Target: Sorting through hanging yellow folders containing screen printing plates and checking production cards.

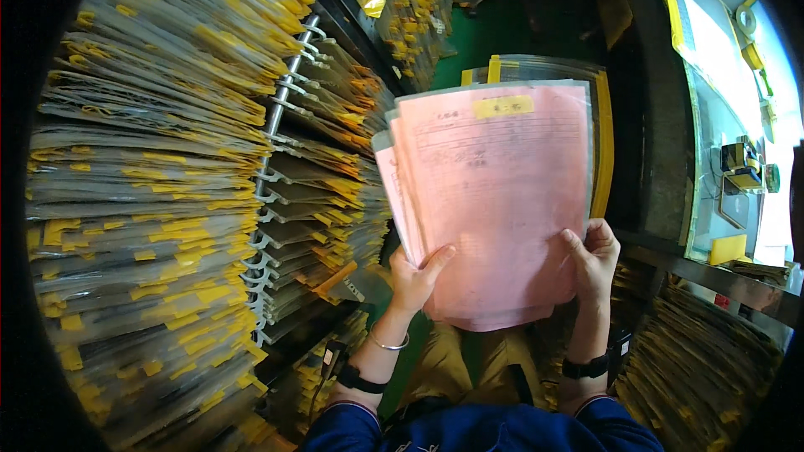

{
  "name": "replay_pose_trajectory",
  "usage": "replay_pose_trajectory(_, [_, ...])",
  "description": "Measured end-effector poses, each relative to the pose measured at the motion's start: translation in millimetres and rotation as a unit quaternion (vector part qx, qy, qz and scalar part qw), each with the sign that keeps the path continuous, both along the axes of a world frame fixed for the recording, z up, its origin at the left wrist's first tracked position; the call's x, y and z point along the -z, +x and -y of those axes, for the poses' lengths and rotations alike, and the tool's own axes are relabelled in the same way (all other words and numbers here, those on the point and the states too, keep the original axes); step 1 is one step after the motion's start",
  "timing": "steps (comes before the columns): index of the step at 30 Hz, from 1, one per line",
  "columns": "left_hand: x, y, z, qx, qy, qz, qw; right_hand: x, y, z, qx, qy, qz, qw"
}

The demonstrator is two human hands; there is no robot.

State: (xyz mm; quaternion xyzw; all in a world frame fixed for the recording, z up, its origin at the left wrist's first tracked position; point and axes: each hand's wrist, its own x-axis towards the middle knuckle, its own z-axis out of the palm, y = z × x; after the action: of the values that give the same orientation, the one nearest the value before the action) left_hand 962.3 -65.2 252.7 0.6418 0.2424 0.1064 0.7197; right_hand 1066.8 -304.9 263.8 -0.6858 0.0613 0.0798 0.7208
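A stack of pink printed sheets in clear plastic sleeves (502,192) is held up in front of me, slightly fanned toward the left. My left hand (418,274) grips its lower left edge, thumb on the front. On the lower right edge my right hand (593,258) pinches the stack, its thumb also in front and its fingers mostly behind. A yellow label (502,107) sits near the top of the front sheet. Behind the stack, partly covered by it, appear large clear sheets with yellow-taped edges (602,142).
Dense rows of clear plastic sheets with yellow tabs (151,192) hang at my left from hooks on a metal rail (280,109). A bench (712,117) at the right bears a tape roll (745,21) and small items. More hanging sheets (712,360) fill the lower right. The floor (481,38) is green.
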Motion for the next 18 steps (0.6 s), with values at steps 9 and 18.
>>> replay_pose_trajectory(9, [185,64,32,0.050,-0.046,-0.177,0.982,144,61,55,0.017,-0.328,-0.021,0.944])
replay_pose_trajectory(18, [184,20,39,0.038,-0.036,-0.234,0.971,139,33,45,0.101,-0.358,-0.005,0.928])
